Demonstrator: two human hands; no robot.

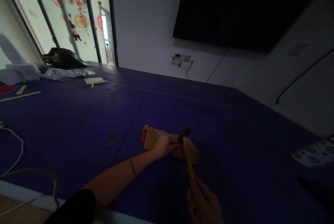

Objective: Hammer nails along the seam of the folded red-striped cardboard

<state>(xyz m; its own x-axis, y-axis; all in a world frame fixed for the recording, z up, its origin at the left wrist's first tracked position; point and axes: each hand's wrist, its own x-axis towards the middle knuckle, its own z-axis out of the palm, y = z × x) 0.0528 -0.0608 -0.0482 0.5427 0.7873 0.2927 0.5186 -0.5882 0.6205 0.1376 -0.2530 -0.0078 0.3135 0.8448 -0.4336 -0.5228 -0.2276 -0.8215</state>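
On the dark blue table (91,112) lies a crumpled tan packet (150,138) with red patches. My left hand (165,145) rests over its middle, fingertips pinched together beside the hammer head; what they hold is too small to make out. My right hand (202,201) is wrapped round the wooden handle of a hammer (190,164). The dark hammer head (185,134) is over the right part of the packet, close to my left fingertips. Several thin metal nails (111,139) lie on the table left of the packet.
A dark bag (62,58), crumpled plastic (65,73) and a small white tray (95,81) are at the far left. White cables (19,140) run along the left edge. A power strip (311,152) lies at right. A large screen (242,8) hangs on the wall.
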